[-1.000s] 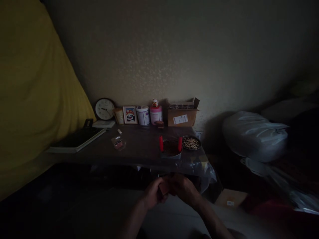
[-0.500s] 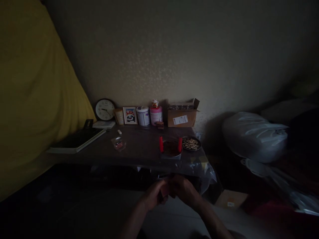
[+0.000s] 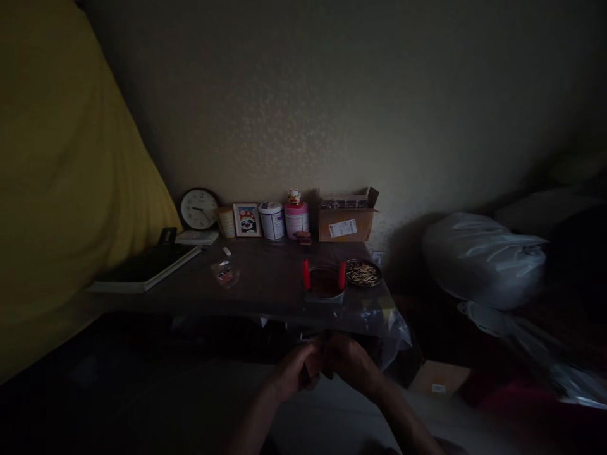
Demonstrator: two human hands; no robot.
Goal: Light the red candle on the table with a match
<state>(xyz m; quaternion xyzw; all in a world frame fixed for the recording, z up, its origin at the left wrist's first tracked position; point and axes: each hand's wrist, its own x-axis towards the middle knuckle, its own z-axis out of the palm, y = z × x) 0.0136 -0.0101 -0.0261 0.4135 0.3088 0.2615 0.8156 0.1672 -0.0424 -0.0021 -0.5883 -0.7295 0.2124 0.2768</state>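
My left hand (image 3: 296,370) is closed around a small reddish-brown box (image 3: 313,363), in front of the table's near edge. My right hand (image 3: 349,361) meets it from the right, fingers bent and pinched at the box's other end. Dim light hides the fingertips and whatever else they may hold. Beyond the hands, two red candles (image 3: 306,275) stand upright at either side of a round dark dish (image 3: 325,292). Just right of it lies a round tray (image 3: 349,282) full of pale little sticks that look like matches.
Along the wall stand a clock (image 3: 199,208), a framed panda picture (image 3: 247,221), two cans (image 3: 272,222) and a cardboard box (image 3: 345,226). A clear packet (image 3: 224,273) lies on the table. Right of the table are a white plastic bag (image 3: 484,259) and, lower, a carton (image 3: 439,378).
Both hands stay together at the small box with barely any movement. The view has shifted very slightly; the things on the table are unchanged.
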